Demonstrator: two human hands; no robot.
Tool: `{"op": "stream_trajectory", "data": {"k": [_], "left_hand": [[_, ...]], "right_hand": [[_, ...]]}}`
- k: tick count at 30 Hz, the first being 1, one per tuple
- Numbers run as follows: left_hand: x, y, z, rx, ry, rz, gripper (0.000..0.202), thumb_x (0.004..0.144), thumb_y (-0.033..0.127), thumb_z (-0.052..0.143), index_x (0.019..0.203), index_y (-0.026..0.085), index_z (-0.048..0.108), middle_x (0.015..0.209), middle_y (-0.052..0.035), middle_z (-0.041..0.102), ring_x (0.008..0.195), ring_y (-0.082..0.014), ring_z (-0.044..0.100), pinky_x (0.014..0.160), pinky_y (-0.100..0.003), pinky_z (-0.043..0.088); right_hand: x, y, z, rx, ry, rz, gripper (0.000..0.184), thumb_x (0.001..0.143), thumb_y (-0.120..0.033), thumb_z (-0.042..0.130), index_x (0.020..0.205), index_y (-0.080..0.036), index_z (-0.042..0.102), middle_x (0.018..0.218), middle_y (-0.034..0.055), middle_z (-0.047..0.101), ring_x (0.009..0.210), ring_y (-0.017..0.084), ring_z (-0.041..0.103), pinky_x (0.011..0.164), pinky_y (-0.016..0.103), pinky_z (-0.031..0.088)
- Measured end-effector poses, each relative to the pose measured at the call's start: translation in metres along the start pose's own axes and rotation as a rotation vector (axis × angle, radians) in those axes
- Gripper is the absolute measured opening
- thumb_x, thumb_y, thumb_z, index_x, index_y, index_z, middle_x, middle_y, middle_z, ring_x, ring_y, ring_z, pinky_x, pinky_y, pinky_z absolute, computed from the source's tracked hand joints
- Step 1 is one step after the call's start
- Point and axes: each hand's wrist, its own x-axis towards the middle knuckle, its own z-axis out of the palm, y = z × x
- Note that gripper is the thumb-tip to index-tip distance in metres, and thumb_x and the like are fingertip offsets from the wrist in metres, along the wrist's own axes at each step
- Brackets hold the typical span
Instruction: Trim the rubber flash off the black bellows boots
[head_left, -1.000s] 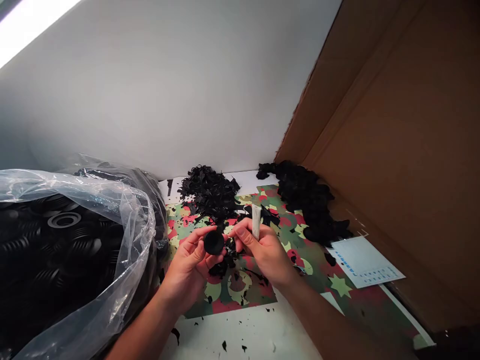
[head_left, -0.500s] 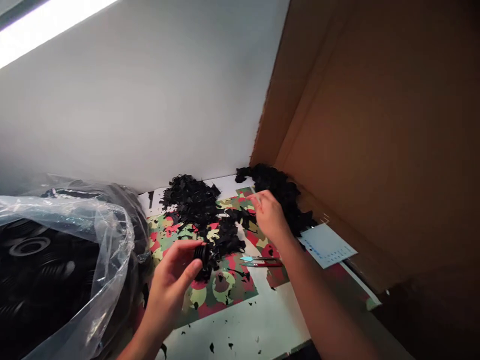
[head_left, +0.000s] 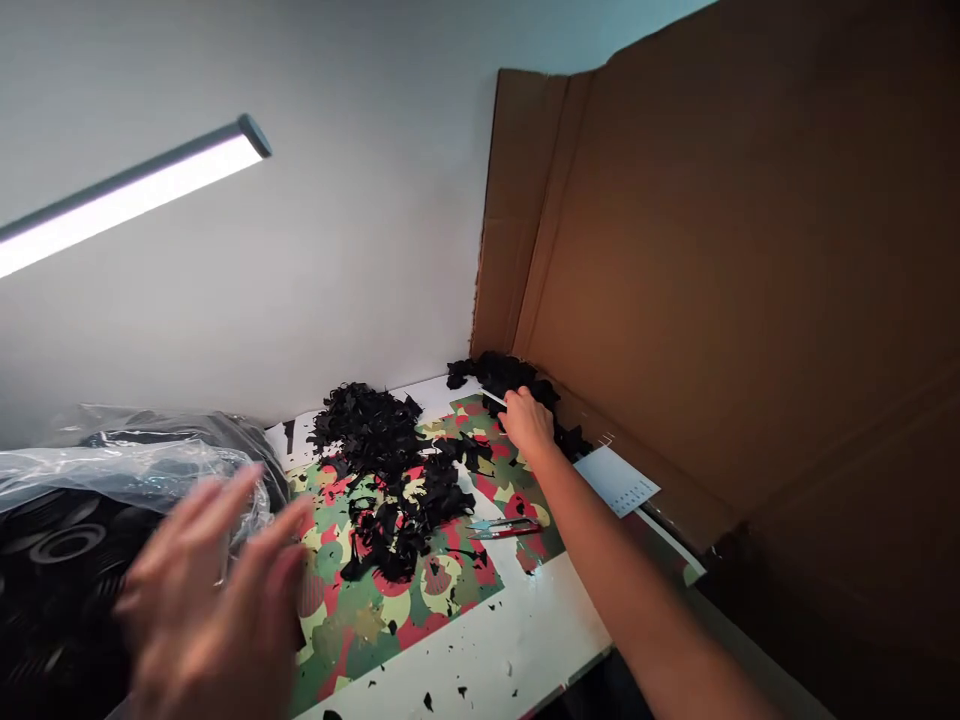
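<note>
My left hand (head_left: 217, 600) is smeared by motion at the lower left, its fingers stretched out and apart, with nothing visible in them. It passes in front of a clear plastic bag (head_left: 187, 462) full of black ribbed rubber-like parts (head_left: 67, 543). Farther off, my right hand (head_left: 529, 420) is closed round a thin white stick-like tool (head_left: 492, 397) whose tip points up and left. Beside that hand lies a heap of black scraps (head_left: 510, 374). Below it, thread snips (head_left: 504, 528) rest on the camouflage-patterned sheet (head_left: 337, 640).
Another pile of black scraps (head_left: 367, 425) spreads across the patterned sheet. A white card (head_left: 619, 482) lies at the right by a tall cardboard panel (head_left: 637, 250). A lamp tube (head_left: 135, 195) hangs at the upper left before the pale wall (head_left: 360, 200).
My left hand has moved left and nearer, and the black ribbed part it held is out of sight. My right hand keeps hold of the white tool. The view has tilted up.
</note>
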Motion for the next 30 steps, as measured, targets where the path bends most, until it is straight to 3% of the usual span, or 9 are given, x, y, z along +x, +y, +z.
{"op": "stream_trajectory", "data": {"k": [3,5,7,11,15,18,24,27,30], "left_hand": [[-0.005,0.035,0.037,-0.404,-0.310,-0.293,0.030,0.080,0.024,0.080,0.109,0.032,0.080,0.130,-0.0086,0.072,0.123,-0.0347,0.063,0.106,-0.047,0.049],[-0.009,0.039,0.062,-0.680,-0.478,-0.575,0.030,0.079,0.031,0.081,0.109,0.029,0.079,0.124,-0.0117,0.074,0.115,-0.0334,0.067,0.100,-0.044,0.053],[-0.013,0.032,0.083,-0.895,-0.496,-0.863,0.036,0.077,0.037,0.085,0.110,0.025,0.077,0.121,-0.0130,0.074,0.112,-0.0311,0.069,0.098,-0.042,0.054],[-0.024,0.014,0.110,-1.224,-0.324,-1.228,0.050,0.071,0.048,0.088,0.109,0.019,0.073,0.103,-0.0092,0.075,0.095,-0.0221,0.072,0.094,-0.037,0.055],[-0.034,0.005,0.120,-1.330,-0.124,-1.328,0.051,0.057,0.048,0.096,0.086,0.017,0.068,0.075,0.0012,0.069,0.066,-0.0115,0.064,0.065,-0.022,0.052],[-0.036,0.002,0.117,-1.275,-0.094,-1.352,0.051,0.053,0.045,0.098,0.078,0.017,0.063,0.069,0.0045,0.065,0.059,-0.0087,0.060,0.056,-0.019,0.046],[-0.032,0.005,0.103,-1.312,-0.184,-1.407,0.047,0.058,0.042,0.097,0.087,0.018,0.067,0.088,-0.0017,0.075,0.072,-0.0156,0.074,0.073,-0.027,0.059],[-0.033,0.006,0.102,-1.303,-0.187,-1.402,0.045,0.061,0.041,0.096,0.090,0.018,0.070,0.084,-0.0018,0.075,0.072,-0.0157,0.073,0.070,-0.025,0.058],[-0.036,0.005,0.104,-1.281,-0.171,-1.379,0.042,0.061,0.039,0.096,0.090,0.019,0.073,0.080,-0.0025,0.074,0.071,-0.0153,0.071,0.068,-0.024,0.055]], "right_hand": [[-0.007,-0.014,-0.003,0.018,0.039,-0.085,0.002,0.089,-0.018,0.067,0.088,-0.017,0.069,0.099,0.0094,0.067,0.078,0.021,0.069,0.062,0.028,0.042],[-0.019,-0.028,-0.004,0.049,0.074,-0.176,0.007,0.091,-0.024,0.065,0.088,-0.019,0.067,0.096,0.0067,0.066,0.076,0.020,0.067,0.058,0.027,0.038],[-0.038,-0.044,0.000,0.086,0.100,-0.276,0.010,0.092,-0.029,0.061,0.089,-0.020,0.066,0.095,0.0049,0.066,0.076,0.019,0.065,0.057,0.027,0.037],[-0.089,-0.071,0.015,0.164,0.062,-0.460,0.012,0.091,-0.030,0.063,0.083,-0.021,0.064,0.090,0.0026,0.066,0.071,0.017,0.064,0.058,0.026,0.039],[-0.126,-0.083,0.025,0.426,-0.101,-0.698,0.008,0.087,-0.025,0.066,0.079,-0.023,0.063,0.081,-0.0007,0.064,0.067,0.015,0.061,0.060,0.025,0.042],[-0.132,-0.081,0.024,0.752,-0.220,-0.775,0.021,0.093,-0.029,0.060,0.072,-0.022,0.062,0.075,0.0004,0.062,0.069,0.015,0.060,0.063,0.026,0.044],[-0.109,-0.063,0.018,1.231,-0.115,-0.295,0.056,0.103,-0.056,0.035,0.073,-0.021,0.067,0.082,0.0052,0.066,0.065,0.016,0.058,0.060,0.030,0.047],[-0.107,-0.059,0.016,1.334,-0.168,-0.211,0.074,0.100,-0.070,0.025,0.064,-0.021,0.066,0.075,0.0061,0.066,0.061,0.017,0.058,0.058,0.031,0.048],[-0.117,-0.061,0.011,1.338,-0.312,-0.222,0.076,0.097,-0.077,0.026,0.073,-0.021,0.071,0.065,0.0036,0.063,0.052,0.015,0.056,0.054,0.031,0.047]]}}
